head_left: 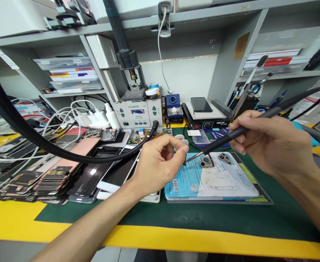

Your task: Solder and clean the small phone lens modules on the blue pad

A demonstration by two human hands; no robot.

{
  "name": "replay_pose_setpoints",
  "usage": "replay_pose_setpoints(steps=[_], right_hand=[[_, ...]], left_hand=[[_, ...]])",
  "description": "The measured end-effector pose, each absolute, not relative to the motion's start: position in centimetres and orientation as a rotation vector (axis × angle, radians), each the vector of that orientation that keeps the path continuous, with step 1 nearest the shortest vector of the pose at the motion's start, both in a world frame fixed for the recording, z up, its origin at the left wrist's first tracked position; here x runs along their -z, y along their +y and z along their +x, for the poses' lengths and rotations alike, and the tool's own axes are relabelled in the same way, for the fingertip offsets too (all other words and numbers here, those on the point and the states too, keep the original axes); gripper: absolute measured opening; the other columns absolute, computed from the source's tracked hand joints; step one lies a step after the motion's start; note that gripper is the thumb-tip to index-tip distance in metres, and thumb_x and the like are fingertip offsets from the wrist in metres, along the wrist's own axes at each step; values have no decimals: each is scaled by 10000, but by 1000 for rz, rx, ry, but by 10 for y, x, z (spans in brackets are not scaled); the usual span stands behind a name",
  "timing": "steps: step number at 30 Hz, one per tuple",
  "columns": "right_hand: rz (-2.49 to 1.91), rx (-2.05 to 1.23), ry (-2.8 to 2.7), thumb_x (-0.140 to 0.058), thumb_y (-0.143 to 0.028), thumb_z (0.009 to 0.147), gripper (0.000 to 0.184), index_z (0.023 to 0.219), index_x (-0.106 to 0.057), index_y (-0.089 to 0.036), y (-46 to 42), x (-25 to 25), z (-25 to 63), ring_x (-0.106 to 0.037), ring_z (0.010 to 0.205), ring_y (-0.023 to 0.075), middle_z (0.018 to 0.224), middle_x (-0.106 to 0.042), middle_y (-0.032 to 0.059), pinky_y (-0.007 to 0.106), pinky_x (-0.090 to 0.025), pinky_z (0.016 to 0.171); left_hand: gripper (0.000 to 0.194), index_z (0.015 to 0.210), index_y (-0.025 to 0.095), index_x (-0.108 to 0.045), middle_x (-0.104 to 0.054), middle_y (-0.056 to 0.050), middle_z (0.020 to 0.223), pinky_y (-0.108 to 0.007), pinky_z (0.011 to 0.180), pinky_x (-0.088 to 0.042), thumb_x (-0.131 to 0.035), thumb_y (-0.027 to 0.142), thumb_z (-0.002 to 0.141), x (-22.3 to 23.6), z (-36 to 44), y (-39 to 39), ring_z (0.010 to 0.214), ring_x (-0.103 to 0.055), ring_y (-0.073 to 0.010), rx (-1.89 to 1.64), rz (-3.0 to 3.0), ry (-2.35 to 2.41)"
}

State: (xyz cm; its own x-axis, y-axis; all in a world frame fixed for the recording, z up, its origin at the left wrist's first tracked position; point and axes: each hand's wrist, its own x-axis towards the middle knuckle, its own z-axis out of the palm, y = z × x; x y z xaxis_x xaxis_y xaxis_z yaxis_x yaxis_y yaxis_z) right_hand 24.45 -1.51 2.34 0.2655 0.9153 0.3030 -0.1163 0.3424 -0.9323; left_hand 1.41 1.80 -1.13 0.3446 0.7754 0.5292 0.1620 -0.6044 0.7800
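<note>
Iron [222, 139]: slanting leftward, right hand [277, 143] gripping it
Part [185, 163]: hanging just beside iron's tip, left hand [158, 163] pinching

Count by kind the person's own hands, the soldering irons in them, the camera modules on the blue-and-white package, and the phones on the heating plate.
Hands: 2, left hand and right hand
Soldering iron: 1
Camera modules: 2
Phone: 1
Total: 6
</note>
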Motion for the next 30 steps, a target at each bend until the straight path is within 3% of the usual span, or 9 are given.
replay_pose_setpoints(steps=[16, 30], right_hand=[[-1035, -908, -1059, -744, -252, 680, 153, 558, -725, -162, -15, -26, 242, -521, 381, 138, 499, -538, 26, 238, -357, 335], [-998, -892, -1036, -699, -220, 730, 164, 575, -716, -167, -17, -25, 244, -505, 393, 138, 486, -536, 27, 242, -366, 355]], left_hand=[[148, 800, 154, -669, -615, -8, 652, -256, 477, -354, -672, 266, 896, 12, 13, 18, 532, -474, -104, -1260, 2001, 817], [138, 808, 156, -678, -637, -19, 676, -265, 487, -359, -679, 270, 886, 11, 13, 17, 541, -481, -107, -1247, 1981, 831]])
